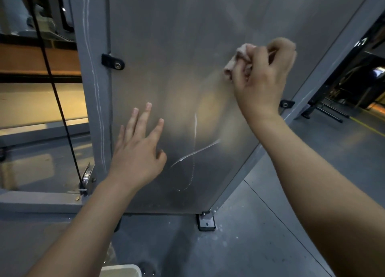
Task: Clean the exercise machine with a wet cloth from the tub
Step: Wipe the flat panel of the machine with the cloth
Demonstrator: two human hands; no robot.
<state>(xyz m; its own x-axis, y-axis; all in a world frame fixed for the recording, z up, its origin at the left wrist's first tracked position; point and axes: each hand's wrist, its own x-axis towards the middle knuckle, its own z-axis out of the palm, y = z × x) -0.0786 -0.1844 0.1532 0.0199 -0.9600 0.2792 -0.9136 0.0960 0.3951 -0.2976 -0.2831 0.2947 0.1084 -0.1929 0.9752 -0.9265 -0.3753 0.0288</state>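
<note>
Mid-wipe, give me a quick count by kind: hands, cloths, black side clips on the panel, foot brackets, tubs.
Hands: 2 (left hand, right hand)
Cloths: 1 (cloth, in the right hand)
Black side clips: 2 (left clip, right clip)
Foot brackets: 1 (foot bracket)
Tubs: 1 (tub)
Total: 7

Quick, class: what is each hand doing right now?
Left hand: open, fingers straight, on the metal panel.
Right hand: closed, fingers curled round the cloth, on the panel.
</note>
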